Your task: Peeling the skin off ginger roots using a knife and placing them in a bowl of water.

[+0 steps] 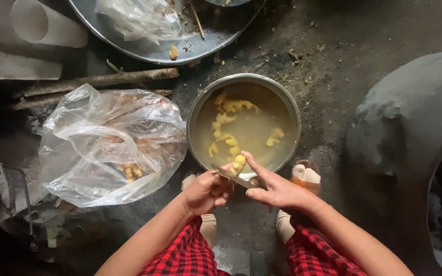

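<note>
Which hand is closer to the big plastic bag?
Left. The left hand is just right of the plastic bag, holding a knife; the right hand is farther right, past the knife.

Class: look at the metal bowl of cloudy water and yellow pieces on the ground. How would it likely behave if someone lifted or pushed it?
The metal bowl looks stiff, so it should keep its shape. It is well filled with cloudy water, so it is probably heavy for its size and apt to slosh or spill if tipped. On the rough ground, it would likely drag rather than slide.
</note>
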